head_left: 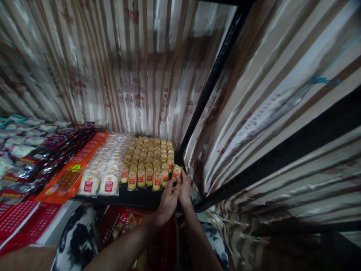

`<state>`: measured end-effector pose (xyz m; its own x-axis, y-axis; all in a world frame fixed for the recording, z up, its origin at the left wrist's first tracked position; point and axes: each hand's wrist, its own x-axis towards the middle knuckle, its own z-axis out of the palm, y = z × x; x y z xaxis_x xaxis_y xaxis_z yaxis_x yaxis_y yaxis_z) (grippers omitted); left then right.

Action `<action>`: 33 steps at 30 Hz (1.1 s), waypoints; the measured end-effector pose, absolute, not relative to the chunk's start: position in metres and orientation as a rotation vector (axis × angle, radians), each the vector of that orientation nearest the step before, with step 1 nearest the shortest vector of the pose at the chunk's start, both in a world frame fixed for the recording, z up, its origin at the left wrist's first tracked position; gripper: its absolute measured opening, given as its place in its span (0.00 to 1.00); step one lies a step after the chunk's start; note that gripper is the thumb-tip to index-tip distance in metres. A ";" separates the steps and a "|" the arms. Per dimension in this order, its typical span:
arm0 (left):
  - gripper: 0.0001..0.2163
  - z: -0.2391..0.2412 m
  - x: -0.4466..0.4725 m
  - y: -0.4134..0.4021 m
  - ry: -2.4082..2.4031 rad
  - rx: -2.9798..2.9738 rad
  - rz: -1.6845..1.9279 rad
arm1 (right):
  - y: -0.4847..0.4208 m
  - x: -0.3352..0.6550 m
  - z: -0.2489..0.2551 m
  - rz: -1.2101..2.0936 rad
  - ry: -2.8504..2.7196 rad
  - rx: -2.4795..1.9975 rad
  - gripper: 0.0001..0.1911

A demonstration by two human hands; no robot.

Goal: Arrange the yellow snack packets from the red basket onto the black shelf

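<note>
Both hands meet at the right front corner of the black flat shelf board point(138, 197); left hand point(168, 199) and right hand point(184, 188) pinch one small yellow plastic-wrapped snack packet with a red label point(177, 171) between fingertips, held upright just right of the front row of matching small yellow red-labelled packets point(149, 160); neither hand free, neither clenched into a fist.

Best handled, by the look of it, by keeping the packet upright with the label facing forward, like the neighbours in that row; lowering it into the gap at the right end of the row, just beside the last packet and clear of the black metal upright post point(214, 75) behind that corner; pressing lightly at the base so it stands without leaning; letting go with one hand first while the other steadies the top; avoiding a push leftward, since the tightly packed rows could topple like dominoes.

Left of the yellow rows on the same board: round pale flat breads in clear wrappers with red labels point(103, 177); further left of those, orange flat packets point(73, 175) and dark glossy foil packets point(56, 150); behind and right of the board, striped brown-and-cream shiny curtain cloth point(135, 67).
</note>
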<state>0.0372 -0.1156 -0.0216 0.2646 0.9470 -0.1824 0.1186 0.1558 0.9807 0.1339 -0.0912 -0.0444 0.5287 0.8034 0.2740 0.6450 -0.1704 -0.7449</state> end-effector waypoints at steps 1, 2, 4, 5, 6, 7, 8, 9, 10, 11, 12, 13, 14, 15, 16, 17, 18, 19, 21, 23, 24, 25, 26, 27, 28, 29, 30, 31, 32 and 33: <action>0.20 -0.020 0.037 -0.114 1.142 1.285 0.833 | -0.088 0.134 -0.045 0.237 -1.197 -1.880 0.27; 0.20 -0.019 0.036 -0.113 1.140 1.301 0.832 | -0.086 0.134 -0.046 0.246 -1.204 -1.865 0.27; 0.20 -0.015 0.033 -0.111 1.147 1.319 0.817 | -0.082 0.134 -0.047 0.262 -1.214 -1.831 0.27; 0.19 -0.014 0.032 -0.111 1.162 1.318 0.802 | -0.081 0.133 -0.048 0.270 -1.220 -1.813 0.27; 0.20 -0.012 0.030 -0.111 1.182 1.316 0.785 | -0.079 0.133 -0.049 0.277 -1.225 -1.800 0.27; 0.20 -0.012 0.029 -0.111 1.203 1.319 0.771 | -0.078 0.132 -0.050 0.283 -1.228 -1.794 0.26; 0.19 -0.011 0.027 -0.111 1.220 1.329 0.762 | -0.077 0.132 -0.051 0.289 -1.231 -1.796 0.26; 0.19 -0.011 0.026 -0.110 1.235 1.340 0.759 | -0.077 0.131 -0.052 0.294 -1.236 -1.805 0.26; 0.19 -0.011 0.025 -0.110 1.242 1.351 0.761 | -0.076 0.130 -0.052 0.298 -1.241 -1.818 0.26; 0.19 -0.011 0.024 -0.110 1.244 1.357 0.765 | -0.076 0.130 -0.053 0.302 -1.246 -1.833 0.27; 0.18 -0.012 0.024 -0.110 1.242 1.358 0.769 | -0.076 0.129 -0.053 0.304 -1.252 -1.844 0.27; 0.18 -0.013 0.024 -0.110 1.237 1.355 0.773 | -0.076 0.128 -0.053 0.302 -1.257 -1.852 0.27; 0.18 -0.014 0.023 -0.109 1.232 1.350 0.773 | -0.075 0.127 -0.053 0.299 -1.262 -1.859 0.27; 0.17 -0.016 0.023 -0.108 1.227 1.344 0.770 | -0.075 0.127 -0.053 0.295 -1.267 -1.867 0.27; 0.17 -0.018 0.023 -0.108 1.222 1.337 0.769 | -0.075 0.126 -0.053 0.293 -1.272 -1.876 0.27; 0.17 -0.020 0.023 -0.107 1.217 1.327 0.773 | -0.074 0.126 -0.053 0.295 -1.280 -1.884 0.27; 0.17 -0.021 0.022 -0.106 1.212 1.317 0.779 | -0.074 0.126 -0.053 0.298 -1.286 -1.891 0.27; 0.16 -0.022 0.021 -0.105 1.211 1.309 0.790 | -0.073 0.125 -0.054 0.299 -1.287 -1.898 0.27; 0.15 -0.024 0.019 -0.104 1.216 1.311 0.815 | -0.073 0.124 -0.055 0.279 -1.281 -1.907 0.27; 0.14 -0.024 0.016 -0.104 1.239 1.344 0.836 | -0.072 0.123 -0.057 0.230 -1.280 -1.910 0.27; 0.14 -0.025 0.014 -0.105 1.255 1.366 0.846 | -0.072 0.123 -0.058 0.200 -1.281 -1.908 0.27; 0.13 -0.026 0.012 -0.106 1.270 1.385 0.854 | -0.073 0.122 -0.060 0.170 -1.282 -1.903 0.27; 0.13 -0.027 0.010 -0.106 1.282 1.398 0.863 | -0.073 0.121 -0.061 0.145 -1.282 -1.897 0.27; 0.14 -0.029 0.008 -0.107 1.290 1.405 0.872 | -0.073 0.121 -0.062 0.127 -1.281 -1.891 0.27; 0.15 -0.031 0.006 -0.107 1.294 1.408 0.880 | -0.073 0.120 -0.064 0.115 -1.278 -1.885 0.27; 0.15 -0.034 0.005 -0.107 1.294 1.409 0.885 | -0.074 0.119 -0.065 0.108 -1.277 -1.880 0.27; 0.16 -0.037 0.004 -0.107 1.292 1.409 0.892 | -0.074 0.119 -0.065 0.107 -1.278 -1.877 0.27; 0.16 -0.039 0.003 -0.106 1.293 1.406 0.898 | -0.073 0.119 -0.066 0.112 -1.282 -1.873 0.27; 0.16 -0.041 0.002 -0.105 1.293 1.403 0.903 | -0.073 0.118 -0.066 0.118 -1.286 -1.870 0.26; 0.16 -0.043 0.002 -0.104 1.292 1.398 0.904 | -0.073 0.118 -0.066 0.125 -1.293 -1.866 0.26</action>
